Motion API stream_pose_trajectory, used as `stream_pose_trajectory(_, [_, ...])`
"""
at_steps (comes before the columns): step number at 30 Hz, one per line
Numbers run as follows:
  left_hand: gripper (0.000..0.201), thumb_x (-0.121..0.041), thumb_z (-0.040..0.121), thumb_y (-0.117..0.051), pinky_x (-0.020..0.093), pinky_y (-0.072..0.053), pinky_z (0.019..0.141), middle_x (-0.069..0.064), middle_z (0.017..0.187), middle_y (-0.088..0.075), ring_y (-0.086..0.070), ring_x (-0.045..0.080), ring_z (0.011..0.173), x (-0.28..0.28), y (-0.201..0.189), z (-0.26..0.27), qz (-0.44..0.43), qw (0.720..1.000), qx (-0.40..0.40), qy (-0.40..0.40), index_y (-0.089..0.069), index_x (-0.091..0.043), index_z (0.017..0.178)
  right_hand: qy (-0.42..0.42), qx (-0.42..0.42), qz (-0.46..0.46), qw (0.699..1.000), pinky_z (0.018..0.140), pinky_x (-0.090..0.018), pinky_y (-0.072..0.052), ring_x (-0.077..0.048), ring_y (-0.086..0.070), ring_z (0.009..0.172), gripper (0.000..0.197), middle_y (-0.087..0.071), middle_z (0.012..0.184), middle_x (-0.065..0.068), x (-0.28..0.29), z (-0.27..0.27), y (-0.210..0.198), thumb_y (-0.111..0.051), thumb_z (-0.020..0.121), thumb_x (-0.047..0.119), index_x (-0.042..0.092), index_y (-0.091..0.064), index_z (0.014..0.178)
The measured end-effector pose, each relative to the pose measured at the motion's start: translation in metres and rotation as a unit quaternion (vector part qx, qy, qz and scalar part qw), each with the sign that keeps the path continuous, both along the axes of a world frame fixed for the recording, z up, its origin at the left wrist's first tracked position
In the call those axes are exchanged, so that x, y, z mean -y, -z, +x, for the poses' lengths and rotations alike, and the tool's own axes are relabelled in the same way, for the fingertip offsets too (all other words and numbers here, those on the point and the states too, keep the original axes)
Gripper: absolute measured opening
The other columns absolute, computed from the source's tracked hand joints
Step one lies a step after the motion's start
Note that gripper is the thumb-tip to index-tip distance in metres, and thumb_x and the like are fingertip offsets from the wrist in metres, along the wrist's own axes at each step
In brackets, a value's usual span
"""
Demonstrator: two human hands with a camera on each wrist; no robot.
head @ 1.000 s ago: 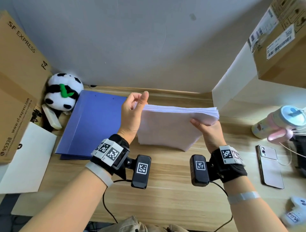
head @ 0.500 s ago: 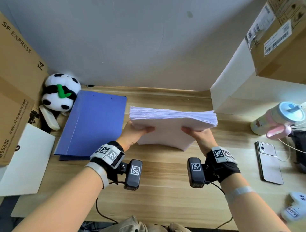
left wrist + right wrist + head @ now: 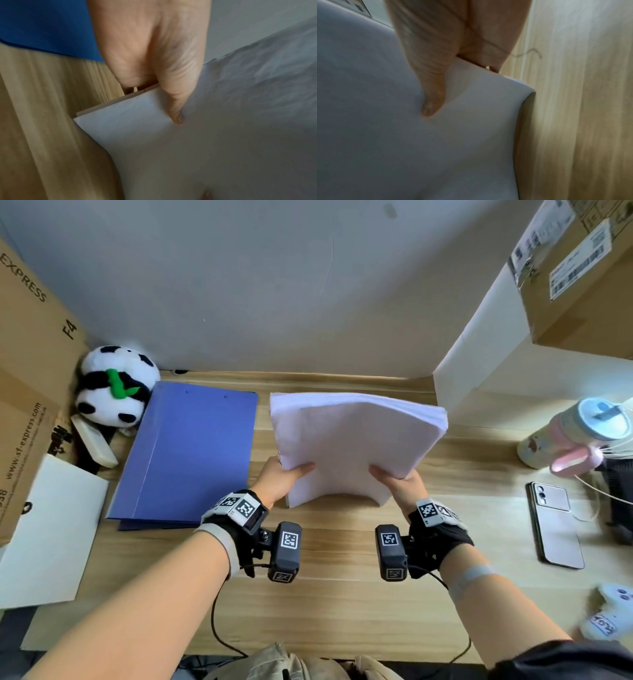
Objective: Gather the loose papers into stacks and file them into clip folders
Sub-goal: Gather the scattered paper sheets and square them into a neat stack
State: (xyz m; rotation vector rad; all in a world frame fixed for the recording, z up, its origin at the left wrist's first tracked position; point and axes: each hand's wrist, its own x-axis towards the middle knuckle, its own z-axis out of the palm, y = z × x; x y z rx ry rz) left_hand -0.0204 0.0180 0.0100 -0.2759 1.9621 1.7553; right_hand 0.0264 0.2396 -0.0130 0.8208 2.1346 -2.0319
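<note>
A blue folder [image 3: 191, 453] lies at nine o'clock on the surface [image 3: 342, 604]; the left hand [image 3: 277, 482] and right hand [image 3: 399, 486] grip the paper stack [image 3: 352, 446], now tipped flat from upright, seemingly squared for filing.

Both my arms out front, wrists w/ black camera bands. My left hand [image 3: 278, 482] pinches the stack [image 3: 349, 446] at its near left edge, thumb on top, fingers under. My right hand [image 3: 400, 487] has the same grip on the near right edge.
</note>
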Motion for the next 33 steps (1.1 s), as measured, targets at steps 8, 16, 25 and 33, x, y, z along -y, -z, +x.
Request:
stream_pose_trajectory(8, [0.044,-0.012,0.086,-0.065,0.043,-0.040,0.109,0.016,0.127,-0.061,-0.057,0.025,0.120,0.013,0.013,0.001,0.014,0.990,0.124,0.071,-0.055,0.006,0.125,-0.019,0.041,-0.017,0.999,0.069,-0.031,-0.049,-0.010,-0.062,0.062,0.006,-0.071,0.067,0.007,-0.016,0.018,0.014,-0.063,0.086,0.010,0.014,-0.067,0.084])
stream_pose_trajectory(16, [0.038,0.004,0.093,-0.048,0.022,-0.056,0.061,0.018,0.107,-0.064,-0.068,0.011,0.067,-0.020,0.040,0.027,-0.002,0.972,0.207,0.113,-0.045,0.009,0.131,0.016,0.161,-0.001,0.987,0.046,-0.017,-0.041,-0.008,-0.058,0.049,0.015,-0.061,0.073,-0.003,-0.045,0.072,0.042,-0.051,0.092,0.007,0.010,-0.062,0.102])
stream_pose_trajectory(25, [0.038,0.001,0.090,-0.055,0.032,-0.050,0.085,0.008,0.102,-0.064,-0.058,0.018,0.090,-0.110,0.046,0.043,-0.073,0.959,0.230,0.146,-0.052,-0.001,0.128,0.104,0.215,0.039,0.970,0.078,-0.035,-0.047,-0.024,-0.059,0.082,0.031,-0.065,0.091,-0.012,-0.137,0.094,0.060,-0.059,0.085,0.008,0.003,-0.063,0.115])
stream_pose_trajectory(33, [0.035,0.003,0.092,-0.047,0.026,-0.050,0.076,0.010,0.108,-0.060,-0.057,0.020,0.098,-0.199,0.049,0.051,-0.078,0.959,0.228,0.150,-0.053,-0.001,0.127,0.112,0.241,0.103,0.958,0.033,-0.004,-0.035,-0.018,-0.051,0.062,0.031,-0.059,0.093,-0.009,-0.223,0.084,0.055,-0.052,0.088,0.005,0.006,-0.062,0.117])
